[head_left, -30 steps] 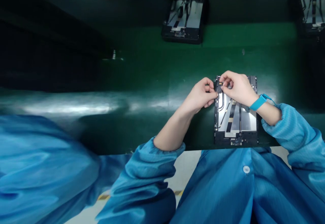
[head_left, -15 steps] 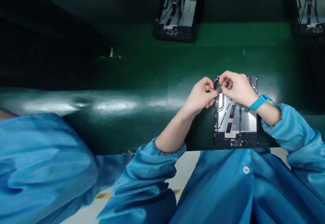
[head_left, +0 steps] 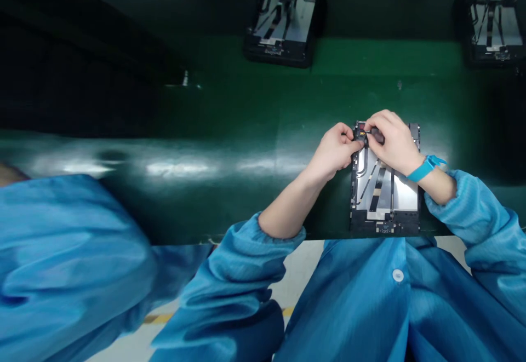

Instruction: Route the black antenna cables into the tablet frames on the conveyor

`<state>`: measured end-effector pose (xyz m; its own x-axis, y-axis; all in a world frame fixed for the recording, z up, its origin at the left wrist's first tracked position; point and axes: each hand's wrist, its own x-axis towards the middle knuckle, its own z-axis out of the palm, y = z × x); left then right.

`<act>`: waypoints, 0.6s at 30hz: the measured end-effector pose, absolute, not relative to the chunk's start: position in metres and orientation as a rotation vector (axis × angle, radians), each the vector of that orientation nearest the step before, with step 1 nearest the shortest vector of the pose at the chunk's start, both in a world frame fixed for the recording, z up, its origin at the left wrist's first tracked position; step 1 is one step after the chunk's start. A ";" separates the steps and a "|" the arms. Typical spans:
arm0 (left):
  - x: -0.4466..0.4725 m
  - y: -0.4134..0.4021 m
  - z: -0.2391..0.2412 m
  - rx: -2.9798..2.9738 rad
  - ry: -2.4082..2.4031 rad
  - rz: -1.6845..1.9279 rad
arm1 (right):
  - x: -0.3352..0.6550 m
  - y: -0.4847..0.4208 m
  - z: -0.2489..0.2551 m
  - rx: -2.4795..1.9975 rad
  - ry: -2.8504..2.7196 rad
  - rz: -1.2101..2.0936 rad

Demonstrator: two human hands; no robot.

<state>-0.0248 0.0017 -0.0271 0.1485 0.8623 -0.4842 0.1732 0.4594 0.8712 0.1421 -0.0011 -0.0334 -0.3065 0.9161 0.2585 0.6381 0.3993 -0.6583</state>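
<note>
An opened tablet (head_left: 406, 195) lies flat near the table's front edge, its silver inner plate, dark flat cables and small circuit parts bare. My left hand (head_left: 336, 151) is at its upper left corner, fingers curled, with the thumb tip touching the parts there. Just right of that thumb, my right hand (head_left: 392, 140) reaches over the tablet's top with thumb and forefinger in a pinch. Whatever lies between the fingertips of either hand is too small or hidden to name. Small red and yellow spots (head_left: 362, 131) show on the tablet beside my right fingertips. A blue band (head_left: 423, 169) circles my right wrist.
Another opened tablet (head_left: 304, 19) rests on a dark support at the back of the green table (head_left: 230, 110). A similar one (head_left: 503, 25) is at the back right. On the left, a co-worker's blue sleeve (head_left: 69, 252) reaches the table's front edge.
My right fingers have shifted slightly and their pinch looks wider, baring the red and yellow spots. My left thumb reaches a little farther onto the tablet. The whole view has shifted slightly.
</note>
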 end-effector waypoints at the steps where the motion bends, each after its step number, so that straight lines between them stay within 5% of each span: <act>1: -0.023 0.003 -0.027 1.000 1.356 0.648 | 0.145 -0.005 -0.031 -1.322 -2.042 0.518; 6: -0.034 -0.007 -0.030 1.199 1.492 0.601 | 0.172 -0.048 -0.022 -1.504 -1.873 0.313; 11: -0.054 -0.053 -0.039 1.797 1.535 0.578 | 0.190 -0.108 -0.033 -1.722 -1.626 0.698; 18: -0.074 -0.061 -0.040 1.350 1.275 0.753 | 0.146 -0.104 -0.056 -1.464 -1.424 0.888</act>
<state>-0.0736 -0.0605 -0.0398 0.2246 0.9498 -0.2179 0.2676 0.1549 0.9510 0.1458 -0.1039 -0.0561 0.0855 0.9928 0.0843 0.3607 0.0481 -0.9314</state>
